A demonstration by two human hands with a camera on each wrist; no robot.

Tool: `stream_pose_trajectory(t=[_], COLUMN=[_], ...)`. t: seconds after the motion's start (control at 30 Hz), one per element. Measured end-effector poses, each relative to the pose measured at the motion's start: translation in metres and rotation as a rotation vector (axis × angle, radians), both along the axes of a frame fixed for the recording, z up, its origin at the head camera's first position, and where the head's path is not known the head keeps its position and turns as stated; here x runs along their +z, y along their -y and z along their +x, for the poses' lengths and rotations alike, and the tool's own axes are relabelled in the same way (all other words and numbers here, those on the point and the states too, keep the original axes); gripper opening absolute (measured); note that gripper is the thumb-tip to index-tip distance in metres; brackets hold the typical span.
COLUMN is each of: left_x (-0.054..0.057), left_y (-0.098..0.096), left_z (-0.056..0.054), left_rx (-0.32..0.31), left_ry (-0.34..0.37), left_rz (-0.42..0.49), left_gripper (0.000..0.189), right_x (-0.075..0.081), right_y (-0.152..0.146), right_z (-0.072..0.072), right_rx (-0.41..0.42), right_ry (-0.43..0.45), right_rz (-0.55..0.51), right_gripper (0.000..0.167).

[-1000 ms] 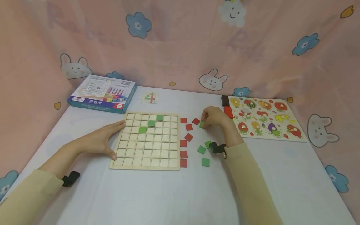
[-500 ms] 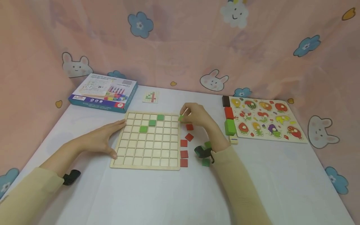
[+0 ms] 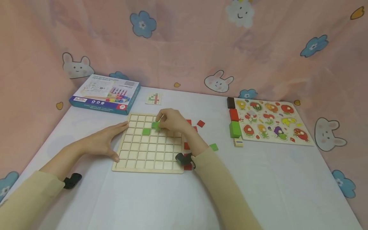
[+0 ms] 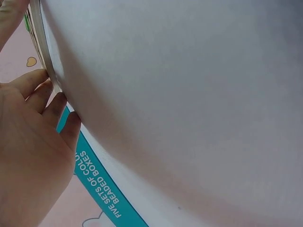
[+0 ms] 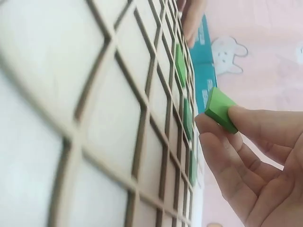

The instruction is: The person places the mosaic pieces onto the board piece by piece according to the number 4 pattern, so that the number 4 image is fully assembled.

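Observation:
A wooden grid board [image 3: 135, 164] lies on the white table, with green square tiles in some of its cells; one green tile [image 3: 146, 131] shows left of my right hand. My right hand [image 3: 172, 119] is over the upper part of the board. In the right wrist view its thumb and fingers pinch a small green tile [image 5: 219, 109], raised off the grid. Three seated green tiles run in a line beyond it in that view. My left hand [image 3: 99, 143] rests at the board's left edge, fingers extended and thumb spread, touching the rim.
Red tiles [image 3: 200, 123] and a green tile [image 3: 213, 147] lie right of the board, some hidden by my right arm. Behind are a patterned card [image 3: 153, 98] and a box [image 3: 104, 94]. Farther right sit a fruit puzzle board [image 3: 270, 121] and a green block [image 3: 235, 129].
My right hand has carried a green tile leftward from the loose tiles to over the board. The left hand has stayed at the board's edge.

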State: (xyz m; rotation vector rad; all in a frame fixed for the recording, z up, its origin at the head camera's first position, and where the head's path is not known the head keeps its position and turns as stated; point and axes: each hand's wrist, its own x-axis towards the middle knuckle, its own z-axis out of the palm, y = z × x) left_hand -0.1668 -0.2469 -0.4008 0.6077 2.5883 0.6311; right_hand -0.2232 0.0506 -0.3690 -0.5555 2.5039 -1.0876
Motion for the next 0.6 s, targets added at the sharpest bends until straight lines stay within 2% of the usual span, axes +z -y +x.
stream_pose_trajectory(t=[0.23, 0.6], left_x=[0.002, 0.0], left_y=[0.0, 0.001], left_z=[0.0, 0.0], left_rx=[-0.009, -0.01], left_ry=[-0.006, -0.006], left_rz=[0.003, 0.005], left_gripper=[0.135, 0.134], right_x=[-0.007, -0.017], right_y=[0.031, 0.062], right_z=[0.007, 0.014], right_rx=[0.064, 0.083], right_ry=[0.007, -0.079], right_rz=[-0.007, -0.025], right_gripper=[0.015, 0.016])
